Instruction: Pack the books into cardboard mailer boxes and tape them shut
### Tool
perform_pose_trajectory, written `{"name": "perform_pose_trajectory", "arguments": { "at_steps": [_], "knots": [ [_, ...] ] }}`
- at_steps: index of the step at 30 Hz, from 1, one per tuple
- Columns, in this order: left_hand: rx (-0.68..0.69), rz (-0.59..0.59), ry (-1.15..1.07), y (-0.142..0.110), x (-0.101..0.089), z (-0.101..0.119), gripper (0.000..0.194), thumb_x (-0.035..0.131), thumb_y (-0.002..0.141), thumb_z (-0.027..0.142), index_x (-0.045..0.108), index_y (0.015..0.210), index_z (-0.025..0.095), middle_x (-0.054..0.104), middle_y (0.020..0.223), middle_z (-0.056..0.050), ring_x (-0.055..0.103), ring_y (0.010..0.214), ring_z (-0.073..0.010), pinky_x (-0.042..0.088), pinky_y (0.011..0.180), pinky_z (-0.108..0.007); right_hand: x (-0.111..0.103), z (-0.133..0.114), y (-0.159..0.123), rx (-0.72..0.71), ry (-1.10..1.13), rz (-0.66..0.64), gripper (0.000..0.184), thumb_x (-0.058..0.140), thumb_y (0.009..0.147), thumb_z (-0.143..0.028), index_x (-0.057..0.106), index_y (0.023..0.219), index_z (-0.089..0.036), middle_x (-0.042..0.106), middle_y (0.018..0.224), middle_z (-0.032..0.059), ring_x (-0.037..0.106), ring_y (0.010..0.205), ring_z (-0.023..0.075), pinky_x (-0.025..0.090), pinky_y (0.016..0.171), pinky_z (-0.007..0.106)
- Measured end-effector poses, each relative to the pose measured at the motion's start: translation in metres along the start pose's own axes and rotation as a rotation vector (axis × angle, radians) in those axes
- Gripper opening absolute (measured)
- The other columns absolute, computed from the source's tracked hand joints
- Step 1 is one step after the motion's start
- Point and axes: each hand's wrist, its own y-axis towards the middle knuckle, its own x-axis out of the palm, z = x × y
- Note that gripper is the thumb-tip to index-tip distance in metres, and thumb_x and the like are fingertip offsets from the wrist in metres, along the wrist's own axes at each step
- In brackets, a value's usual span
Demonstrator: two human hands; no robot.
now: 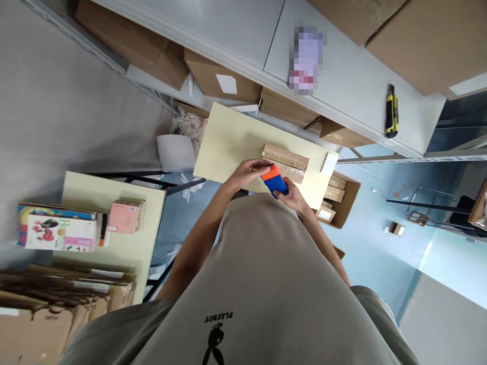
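Observation:
In front of my chest, my right hand (292, 195) grips the blue body of a blue and orange hand-held device (276, 183). My left hand (248, 172) is closed on the device's orange end, with fingers and thumb at its dark tip. Just beyond my hands, two long brown cardboard boxes wrapped in shiny tape (286, 156) lie side by side on a pale yellow table (224, 137). The device partly covers the nearer box. What kind of device it is, I cannot make out.
A yellow and black box cutter (391, 111) lies on the grey shelf (342, 86) above the table. An open carton of taped boxes (348, 203) stands right of the table. To the left, a second table (148, 243) bears books (61, 230) and flattened cardboard boxes (57, 324).

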Motion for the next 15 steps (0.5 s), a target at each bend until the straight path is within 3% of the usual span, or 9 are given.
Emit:
{"name": "perform_pose_trajectory", "arguments": {
  "at_steps": [8,12,15],
  "knots": [
    [0.005,-0.006,0.032,0.0,-0.011,0.005,0.064,0.1,0.085,0.074,0.093,0.117,0.019,0.09,0.121,-0.012,0.081,0.114,-0.0289,0.065,0.102,-0.04,-0.003,-0.022,0.001,0.06,-0.116,-0.025,0.051,0.072,0.086,-0.071,0.058,0.109,-0.027,0.074,0.093,0.0041,0.06,0.079,0.0248,0.05,0.076,0.04],
    [-0.039,0.009,-0.012,0.002,-0.016,-0.006,0.061,0.094,0.088,0.077,0.093,0.105,0.019,0.087,0.101,-0.008,0.076,0.094,-0.0226,0.06,0.086,-0.033,-0.003,-0.027,0.003,0.081,-0.152,-0.037,0.044,0.07,0.082,-0.064,0.059,0.103,-0.028,0.072,0.089,0.0028,0.06,0.079,0.0247,0.049,0.077,0.04],
    [-0.069,0.046,-0.041,0.006,-0.016,-0.019,0.061,0.096,0.083,0.078,0.092,0.095,0.019,0.083,0.088,-0.006,0.068,0.08,-0.0186,0.055,0.074,-0.031,-0.003,-0.032,0.005,0.091,-0.173,-0.044,0.043,0.069,0.083,-0.066,0.062,0.101,-0.027,0.073,0.088,0.0036,0.061,0.081,0.0248,0.049,0.077,0.039]
  ]
}}
